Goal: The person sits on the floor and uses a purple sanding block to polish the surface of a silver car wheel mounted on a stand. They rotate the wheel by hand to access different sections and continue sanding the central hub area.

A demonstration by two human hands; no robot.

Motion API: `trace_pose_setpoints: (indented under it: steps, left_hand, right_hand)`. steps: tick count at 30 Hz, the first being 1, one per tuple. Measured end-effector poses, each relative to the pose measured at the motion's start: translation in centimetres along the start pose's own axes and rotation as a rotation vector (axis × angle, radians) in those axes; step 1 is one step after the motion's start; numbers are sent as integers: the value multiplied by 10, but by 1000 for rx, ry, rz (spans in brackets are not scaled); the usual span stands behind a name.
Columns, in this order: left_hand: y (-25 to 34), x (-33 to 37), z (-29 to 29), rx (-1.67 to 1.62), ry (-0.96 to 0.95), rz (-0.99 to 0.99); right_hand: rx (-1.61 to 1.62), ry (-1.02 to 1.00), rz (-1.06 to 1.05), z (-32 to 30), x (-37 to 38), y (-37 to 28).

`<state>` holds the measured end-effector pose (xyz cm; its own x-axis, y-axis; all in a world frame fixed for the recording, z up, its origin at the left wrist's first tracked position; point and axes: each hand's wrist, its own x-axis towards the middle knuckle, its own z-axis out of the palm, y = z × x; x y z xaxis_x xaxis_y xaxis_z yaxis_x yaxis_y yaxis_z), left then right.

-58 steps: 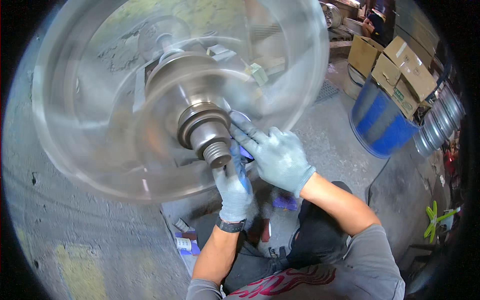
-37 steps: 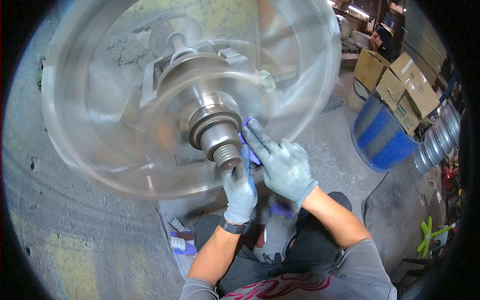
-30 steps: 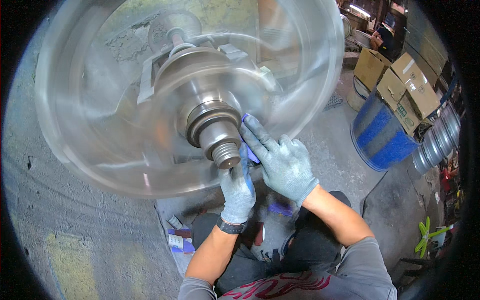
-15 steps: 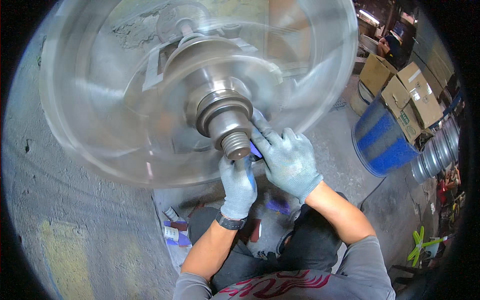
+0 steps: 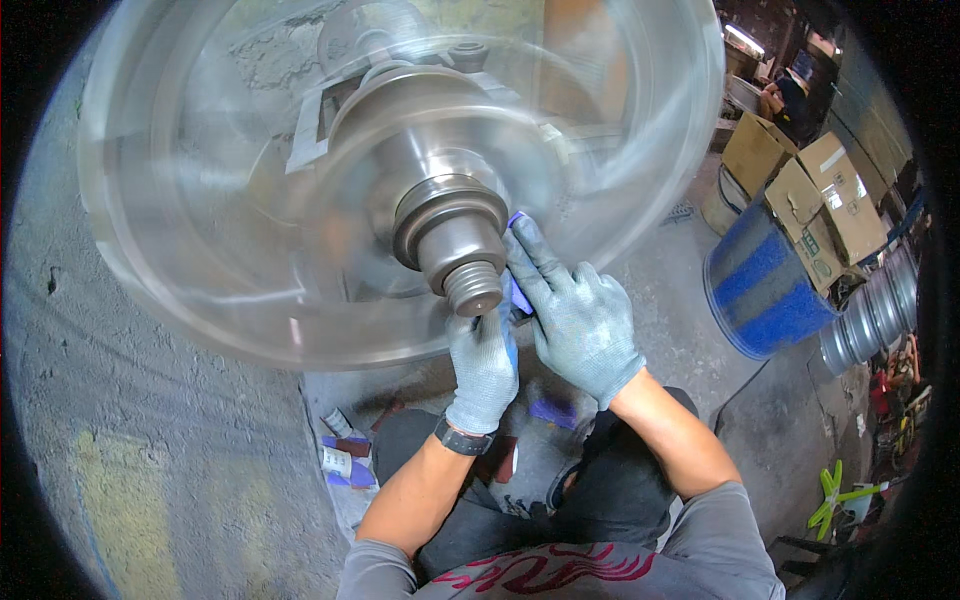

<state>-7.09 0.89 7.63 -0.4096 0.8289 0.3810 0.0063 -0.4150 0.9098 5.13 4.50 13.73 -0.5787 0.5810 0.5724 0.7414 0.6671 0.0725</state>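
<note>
Presently: purple sheet (image 5: 521, 297), likely light, pliant; best held by edge. Right hand (image 5: 588, 325): fingers (image 5: 543, 257) over it, grip uncertain. Left hand (image 5: 484, 368): grip hidden.

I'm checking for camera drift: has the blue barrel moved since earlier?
No: the blue barrel stands just left of the ribbed silver metal stack, as before.

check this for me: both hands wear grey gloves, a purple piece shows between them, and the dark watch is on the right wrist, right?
Not quite: the head view shows the dark watch on the left wrist. The left hand and right hand do wear grey gloves, with a purple piece between them.
</note>
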Motion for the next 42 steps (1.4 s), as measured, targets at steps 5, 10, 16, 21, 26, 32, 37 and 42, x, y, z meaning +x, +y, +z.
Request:
trace_pose_setpoints:
  steps: [5, 10, 16, 21, 26, 32, 37, 42]
  left_hand:
    - [-8, 2, -2, 214, -16, 134]
    - [-23, 2, -5, 349, -26, 290]
    - [-3, 2, 1, 97, 2, 115]
    - [-7, 2, 0, -8, -13, 26]
    - [-7, 1, 4, -133, -5, -19]
    - [-12, 1, 2, -83, -14, -7]
    - [-21, -1, 2, 70, -22, 63]
    - [-17, -2, 0, -4, -24, 28]
  right_hand:
    - [-9, -14, 9, 1, -1, 1]
    - [-3, -17, 20, 4, -3, 1]
    - [14, -5, 29, 8, -6, 2]
    - [8, -23, 21, 2, -5, -2]
    - [17, -33, 49, 1, -5, -2]
    - [22, -46, 58, 1, -6, -3]
    - [-1, -49, 63, 3, -8, -1]
    - [19, -41, 57, 4, -9, -2]
